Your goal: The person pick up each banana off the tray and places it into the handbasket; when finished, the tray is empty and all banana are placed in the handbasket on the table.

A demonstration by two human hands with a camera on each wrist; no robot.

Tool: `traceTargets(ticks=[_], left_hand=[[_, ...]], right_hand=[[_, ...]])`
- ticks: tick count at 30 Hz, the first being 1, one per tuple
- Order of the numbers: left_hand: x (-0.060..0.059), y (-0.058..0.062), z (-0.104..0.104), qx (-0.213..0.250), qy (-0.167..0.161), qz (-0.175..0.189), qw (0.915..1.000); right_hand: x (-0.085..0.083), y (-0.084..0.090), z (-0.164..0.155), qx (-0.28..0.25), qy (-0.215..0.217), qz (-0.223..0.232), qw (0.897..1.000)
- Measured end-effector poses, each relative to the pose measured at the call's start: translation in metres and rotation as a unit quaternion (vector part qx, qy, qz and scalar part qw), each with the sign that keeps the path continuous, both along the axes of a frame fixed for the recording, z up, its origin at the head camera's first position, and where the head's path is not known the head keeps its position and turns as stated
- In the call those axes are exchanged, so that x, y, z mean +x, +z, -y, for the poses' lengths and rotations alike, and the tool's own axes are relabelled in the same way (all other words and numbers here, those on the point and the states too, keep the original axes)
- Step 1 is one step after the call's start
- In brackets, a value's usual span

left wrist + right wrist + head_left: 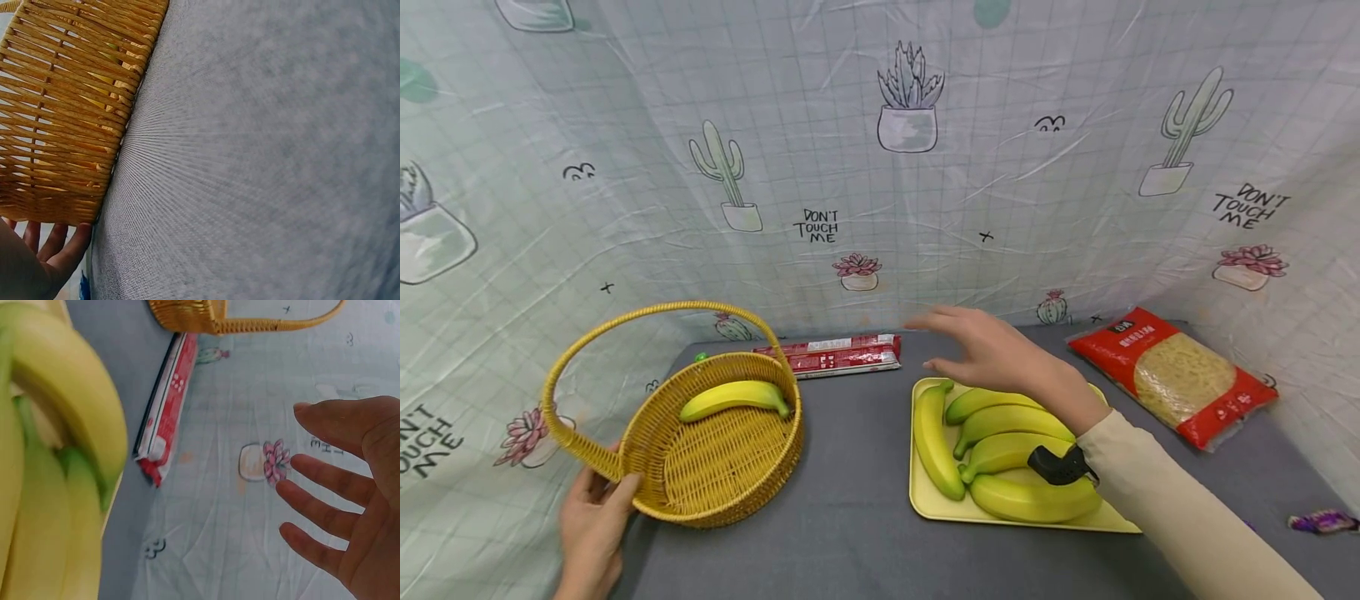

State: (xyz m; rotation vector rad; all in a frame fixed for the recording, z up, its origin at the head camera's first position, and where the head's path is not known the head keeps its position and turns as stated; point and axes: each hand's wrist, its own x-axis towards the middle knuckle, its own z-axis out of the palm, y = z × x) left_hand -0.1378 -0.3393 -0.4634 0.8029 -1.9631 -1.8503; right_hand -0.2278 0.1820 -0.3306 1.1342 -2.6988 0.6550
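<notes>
- At eight o'clock, your left hand (595, 523) grips the basket (722, 467), one banana (733, 399) inside.
- At four, near bananas (1015, 425) on the tray (922, 493), your right hand (981, 343) is spread, empty.
- Likely between picks; another calls for lowering, gripping.

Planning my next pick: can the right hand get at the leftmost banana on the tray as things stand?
Probably yes: the right hand holds nothing and is raised near the tray, and nothing seems to lie over the leftmost banana; the other bananas lie to its right.
</notes>
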Motion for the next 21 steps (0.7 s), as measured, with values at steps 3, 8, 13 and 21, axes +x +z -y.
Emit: traceTargets(ticks=[3, 8, 13, 21], left_hand=[[0.000, 0.000, 0.000, 0.005, -0.003, -0.002, 1.0000], [0.001, 0.001, 0.000, 0.016, -0.007, -0.013, 0.9998], [0.000, 0.001, 0.001, 0.005, -0.007, -0.006, 0.9999], [0.001, 0.001, 0.002, -0.004, -0.012, -0.005, 0.9999]], right_hand=[[0.001, -0.003, -0.009, 0.009, -0.009, 0.002, 1.000], [0.001, -0.012, -0.023, 0.021, -0.023, 0.006, 0.999], [0.001, -0.022, -0.038, 0.029, -0.037, 0.019, 0.999], [-0.002, -0.041, -0.063, 0.035, -0.051, 0.038, 0.997]])
